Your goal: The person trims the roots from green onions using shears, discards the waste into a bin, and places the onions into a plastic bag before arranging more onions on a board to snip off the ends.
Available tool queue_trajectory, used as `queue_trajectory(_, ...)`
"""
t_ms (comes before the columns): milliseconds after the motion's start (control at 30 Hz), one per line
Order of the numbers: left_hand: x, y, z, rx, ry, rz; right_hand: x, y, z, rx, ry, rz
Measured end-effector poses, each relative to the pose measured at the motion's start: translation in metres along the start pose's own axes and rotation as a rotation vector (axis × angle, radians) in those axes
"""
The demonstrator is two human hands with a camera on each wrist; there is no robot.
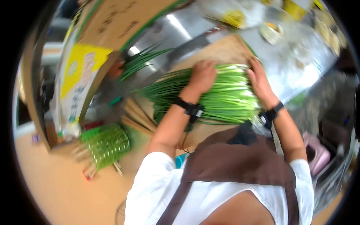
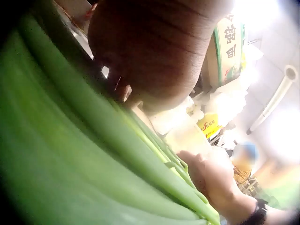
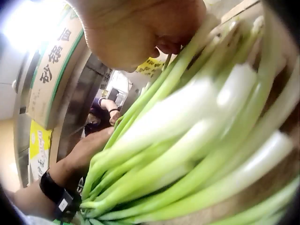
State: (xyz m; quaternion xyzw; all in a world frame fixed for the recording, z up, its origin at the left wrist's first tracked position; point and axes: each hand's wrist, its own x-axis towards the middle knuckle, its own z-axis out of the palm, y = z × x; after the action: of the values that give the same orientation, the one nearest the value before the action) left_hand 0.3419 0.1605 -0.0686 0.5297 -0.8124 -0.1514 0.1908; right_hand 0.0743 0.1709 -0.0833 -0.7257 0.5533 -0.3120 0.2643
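Observation:
A wide bunch of green onions (image 1: 228,93) lies across a tan board (image 1: 221,50), leaves to the left and white ends to the right. My left hand (image 1: 204,77) holds the bunch from above near its middle, fingers bent over the far side. In the left wrist view the green onion stalks (image 2: 89,136) pass close under the palm. My right hand (image 1: 260,80) touches the white ends, its fingers extended along them. The right wrist view shows the loose white ends (image 3: 187,103) below that hand, its fingertips partly hidden.
More green onion leaves (image 1: 140,63) lie on the metal surface at the back left. A large cardboard box (image 1: 123,18) stands beyond them. At the back right are plastic bags (image 1: 247,15) and a small wrapped item (image 1: 271,32). A green bundle (image 1: 107,142) sits lower left.

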Motion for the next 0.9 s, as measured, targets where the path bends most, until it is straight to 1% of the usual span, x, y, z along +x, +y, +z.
queue_trajectory(33,-0.005,-0.004,0.008,0.021,0.057,0.039,0.002,0.004,0.005,0.025,0.012,-0.023)
queue_trajectory(67,-0.005,-0.001,0.004,0.007,-0.031,-0.017,0.005,0.001,0.004,0.022,-0.009,-0.043)
queue_trajectory(100,-0.008,0.003,0.004,0.024,0.001,-0.068,0.01,-0.008,0.0,0.206,-0.095,-0.039)
queue_trajectory(133,-0.009,0.008,0.002,0.014,-0.058,-0.082,0.007,-0.022,-0.008,0.151,-0.178,-0.054)
queue_trajectory(167,-0.012,0.006,0.008,-0.018,-0.021,-0.102,0.003,-0.03,-0.006,0.089,-0.219,-0.057)
queue_trajectory(267,-0.013,0.009,0.007,-0.073,-0.011,-0.138,-0.003,-0.037,0.0,0.076,-0.251,-0.119)
queue_trajectory(367,-0.017,0.003,0.006,-0.135,0.031,-0.121,-0.003,-0.027,-0.001,0.152,-0.224,-0.04)
queue_trajectory(467,-0.027,-0.016,-0.019,-0.13,0.098,-0.137,-0.004,-0.021,-0.013,0.199,-0.105,-0.008)
queue_trajectory(500,-0.034,-0.026,-0.033,-0.119,0.113,-0.178,-0.006,-0.018,-0.016,0.262,-0.07,-0.013)
queue_trajectory(600,-0.06,-0.066,-0.063,-0.07,0.149,-0.327,-0.015,-0.008,-0.032,0.167,-0.042,0.015)
queue_trajectory(700,-0.091,-0.08,-0.069,0.1,-0.023,-0.392,-0.03,0.002,-0.039,0.119,-0.042,0.036)
queue_trajectory(800,-0.109,-0.072,-0.057,0.16,-0.121,-0.32,-0.041,0.004,-0.038,0.128,-0.05,0.065)
queue_trajectory(833,-0.107,-0.069,-0.061,0.199,-0.061,-0.307,-0.048,-0.001,-0.04,0.134,-0.043,0.097)
queue_trajectory(900,-0.094,-0.063,-0.069,0.234,0.038,-0.245,-0.058,-0.013,-0.047,0.098,-0.031,0.017)
